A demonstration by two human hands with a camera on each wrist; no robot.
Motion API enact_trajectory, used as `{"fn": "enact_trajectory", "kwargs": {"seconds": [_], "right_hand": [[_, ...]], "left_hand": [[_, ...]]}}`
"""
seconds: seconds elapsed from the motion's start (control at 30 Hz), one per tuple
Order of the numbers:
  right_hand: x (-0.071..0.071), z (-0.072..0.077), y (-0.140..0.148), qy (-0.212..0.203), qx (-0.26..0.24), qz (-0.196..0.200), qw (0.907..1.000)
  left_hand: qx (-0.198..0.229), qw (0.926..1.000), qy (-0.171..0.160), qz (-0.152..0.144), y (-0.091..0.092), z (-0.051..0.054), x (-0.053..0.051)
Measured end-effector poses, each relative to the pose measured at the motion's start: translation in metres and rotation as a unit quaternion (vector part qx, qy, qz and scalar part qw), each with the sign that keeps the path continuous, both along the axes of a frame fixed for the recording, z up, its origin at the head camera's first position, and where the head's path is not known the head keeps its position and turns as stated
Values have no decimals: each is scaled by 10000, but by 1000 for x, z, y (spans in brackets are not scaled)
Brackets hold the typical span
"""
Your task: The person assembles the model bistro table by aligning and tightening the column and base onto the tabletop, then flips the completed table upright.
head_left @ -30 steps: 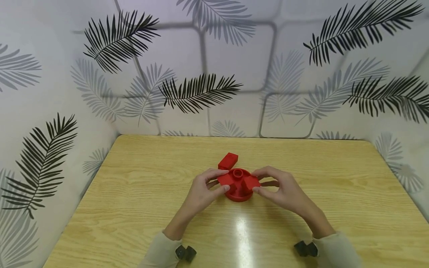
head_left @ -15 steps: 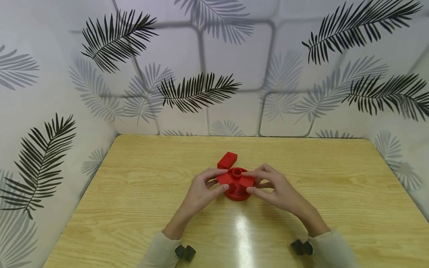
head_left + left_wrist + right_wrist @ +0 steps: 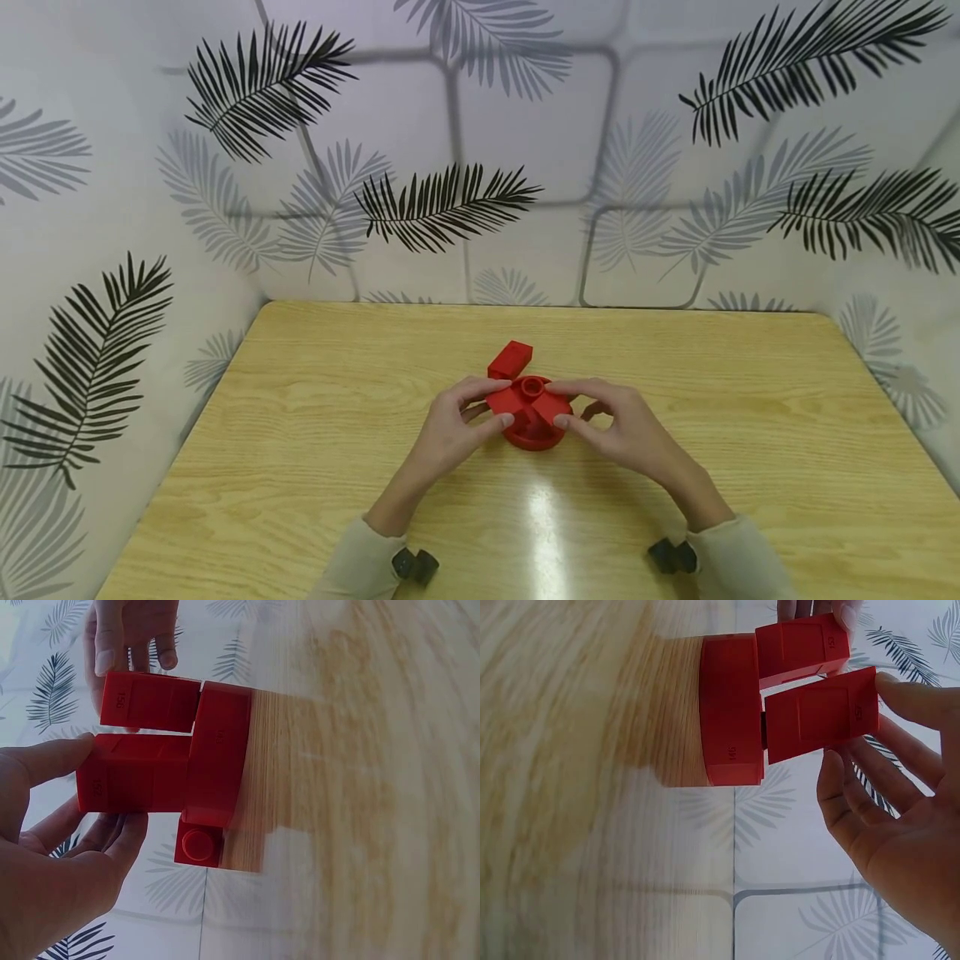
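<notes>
A round red base [image 3: 534, 443] with a raised rim and a short hollow post [image 3: 532, 387] at its far side sits on the table. My left hand [image 3: 450, 425] pinches a red block [image 3: 135, 772] that stands up from the base's left part. At the right part, my right hand [image 3: 618, 425] pinches a second red block [image 3: 821, 712] between thumb and fingers. In the right wrist view this block leans slightly, and a narrow dark gap shows between it and the base. The blocks' lower ends are largely hidden from the head view.
Just behind the base, a loose red block [image 3: 511, 359] lies on the wooden table [image 3: 337, 375]; its round stud shows in the left wrist view. A leaf-patterned wall covering [image 3: 525, 125] rises behind the table and at both sides.
My right hand has moved left with its block, bringing it from the base's right edge inward, and the block has turned a little. My left hand has stayed in place.
</notes>
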State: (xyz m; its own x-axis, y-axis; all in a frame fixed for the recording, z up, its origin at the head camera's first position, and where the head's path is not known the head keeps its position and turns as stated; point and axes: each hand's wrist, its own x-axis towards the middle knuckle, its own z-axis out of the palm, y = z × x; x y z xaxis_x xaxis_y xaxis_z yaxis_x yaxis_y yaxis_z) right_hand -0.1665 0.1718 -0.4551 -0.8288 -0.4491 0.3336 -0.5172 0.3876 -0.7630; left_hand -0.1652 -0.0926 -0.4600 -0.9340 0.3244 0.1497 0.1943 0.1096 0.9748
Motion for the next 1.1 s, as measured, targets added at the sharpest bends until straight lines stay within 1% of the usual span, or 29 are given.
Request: {"fn": "enact_trajectory", "kwargs": {"seconds": [0.27,0.37,0.53,0.8,0.97,1.1], "right_hand": [[-3,0,-3,63,-23,-131,9999],[-2,-2,-5,22,14,-205,9998],[-3,-4,-10,-55,162,-264,9995],[-4,-4,-12,-134,436,-500,9977],[-7,-5,-10,-64,458,-531,9975],[-8,-5,-10,-139,361,-499,9980]], "left_hand": [[44,10000,-4,-29,0,-1,0],[31,10000,-5,-38,-1,-1,1],[-1,10000,-36,-54,-1,0,1],[-1,9999,-87,-68,-1,-1,-1],[-25,9999,-78,-58,-2,-1,0],[-49,9999,-80,-48,-1,0,0]]}}
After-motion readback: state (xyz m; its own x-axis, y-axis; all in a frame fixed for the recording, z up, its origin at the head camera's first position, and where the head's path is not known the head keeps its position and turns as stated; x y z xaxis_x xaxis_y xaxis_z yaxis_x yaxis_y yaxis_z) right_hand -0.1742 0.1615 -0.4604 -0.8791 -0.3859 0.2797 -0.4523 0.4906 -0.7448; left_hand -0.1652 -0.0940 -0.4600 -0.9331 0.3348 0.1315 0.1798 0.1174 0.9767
